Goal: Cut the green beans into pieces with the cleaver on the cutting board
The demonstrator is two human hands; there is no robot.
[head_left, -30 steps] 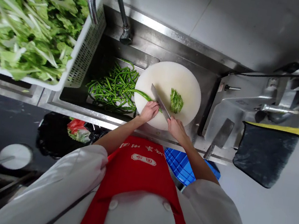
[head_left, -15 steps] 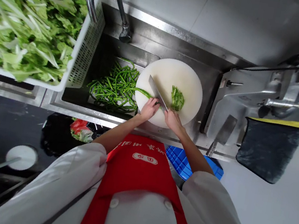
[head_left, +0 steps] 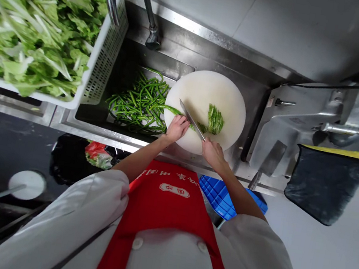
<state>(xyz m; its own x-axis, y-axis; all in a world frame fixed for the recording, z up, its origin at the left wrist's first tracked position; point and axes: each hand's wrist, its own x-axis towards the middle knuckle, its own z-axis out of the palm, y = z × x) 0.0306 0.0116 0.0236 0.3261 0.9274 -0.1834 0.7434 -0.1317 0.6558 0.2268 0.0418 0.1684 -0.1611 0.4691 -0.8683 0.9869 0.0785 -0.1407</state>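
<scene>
- 2 bare hands show in the head view: our left hand [head_left: 177, 128] and our right hand [head_left: 213, 153], both over the near half of the round board [head_left: 194, 86].
- The green pods [head_left: 171, 109] cross the board's left edge and run under our left hand to the knife [head_left: 192, 117].
- We judge these pods light, crisp but bendy, perhaps slippery; best held just behind the blade, fingertips tucked.
- Our left hand presses them down with curled fingers; we cannot tell where the thumb sits.
- Our right hand wraps the knife's handle near the board's near edge, the blade slanting away to the left.
- Our left forearm [head_left: 144, 151] and right forearm [head_left: 239, 190] reach forward, angled inward.
- Cut pieces [head_left: 215, 119] lie right of the board's middle; loose pods [head_left: 140, 102] fill the sink [head_left: 97, 132] beyond its left edge.
</scene>
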